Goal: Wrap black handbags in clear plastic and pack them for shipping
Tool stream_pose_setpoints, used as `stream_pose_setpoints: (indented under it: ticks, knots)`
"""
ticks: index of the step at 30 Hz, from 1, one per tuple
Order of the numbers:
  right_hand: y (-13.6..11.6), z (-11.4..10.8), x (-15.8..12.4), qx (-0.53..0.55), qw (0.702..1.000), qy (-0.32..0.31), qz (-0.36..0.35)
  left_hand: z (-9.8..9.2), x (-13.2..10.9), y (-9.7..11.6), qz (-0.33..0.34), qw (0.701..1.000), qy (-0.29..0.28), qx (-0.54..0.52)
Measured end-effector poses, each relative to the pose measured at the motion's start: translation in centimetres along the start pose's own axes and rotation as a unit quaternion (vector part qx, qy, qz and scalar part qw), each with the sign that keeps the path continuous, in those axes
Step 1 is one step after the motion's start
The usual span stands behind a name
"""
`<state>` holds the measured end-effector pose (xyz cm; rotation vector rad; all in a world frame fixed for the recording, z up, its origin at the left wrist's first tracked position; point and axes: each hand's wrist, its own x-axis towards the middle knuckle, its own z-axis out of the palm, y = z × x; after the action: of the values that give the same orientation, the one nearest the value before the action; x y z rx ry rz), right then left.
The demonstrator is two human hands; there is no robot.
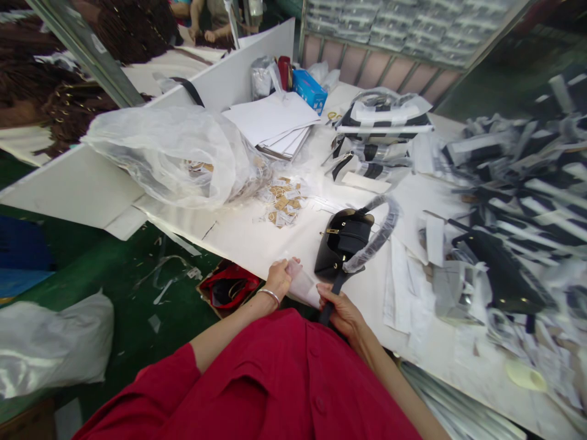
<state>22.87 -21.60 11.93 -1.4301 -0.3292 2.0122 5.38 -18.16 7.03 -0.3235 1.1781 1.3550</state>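
A small black handbag (331, 250) with a gold-coloured clasp stands at the table's front edge. Its looped handle (387, 235) is wrapped in clear plastic. My left hand (279, 278) is closed, pinching one end of a small translucent plastic sleeve (301, 283) in front of the bag. My right hand (343, 310) is closed around a black strap (338, 283) that runs down from the bag; its fingertips are at the sleeve's other end. Whether they also grip the sleeve, I cannot tell. Behind the left hand lies a pile of tan and white tags (285, 200).
A large clear plastic bag (165, 153) sits left of the tags. White sheets (275, 116) and a blue box (310, 90) stand behind. More wrapped handbags (385, 116) fill the back and right. An open box with a red lining (229, 284) is below the table edge.
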Motion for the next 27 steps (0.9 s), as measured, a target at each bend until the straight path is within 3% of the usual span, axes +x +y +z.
stream_pose_setpoints:
  ticks: [6,12,15,17,19,21,22,23,24,27]
  knots:
    - [-0.1,0.2,-0.2,-0.013,0.999,-0.036,-0.008,1.9,-0.3,-2.2,0.047,0.999,0.014,0.005]
    - [0.9,0.0,0.8,-0.064,0.990,0.102,-0.072,1.9,-1.1,-2.8,0.078,0.992,0.003,0.101]
    - [0.9,-0.3,0.9,-0.121,0.980,0.109,-0.109,1.1,-1.8,-1.3,0.141,0.974,-0.002,0.179]
    - [0.8,-0.4,0.7,-0.165,0.973,0.105,-0.120,0.6,-2.3,-0.1,0.263,0.915,-0.059,0.301]
    - [0.7,-0.6,0.6,-0.192,0.968,0.099,-0.125,0.4,-2.7,0.9,0.360,0.789,-0.182,0.464]
    - [0.5,-0.7,0.5,-0.204,0.966,0.093,-0.131,0.5,-3.1,1.2,0.347,0.663,-0.308,0.587]
    - [0.4,-0.7,0.5,-0.207,0.965,0.090,-0.132,0.5,-3.3,1.2,0.307,0.623,-0.355,0.626]
    - [0.3,-0.7,0.5,-0.209,0.965,0.087,-0.131,0.6,-3.4,1.1,0.261,0.601,-0.384,0.650]
    - [0.3,-0.8,0.5,-0.209,0.966,0.085,-0.128,0.6,-3.6,0.9,0.218,0.599,-0.398,0.660]
    - [0.2,-0.9,0.5,-0.201,0.968,0.091,-0.116,0.3,-4.0,0.4,0.155,0.654,-0.377,0.638]
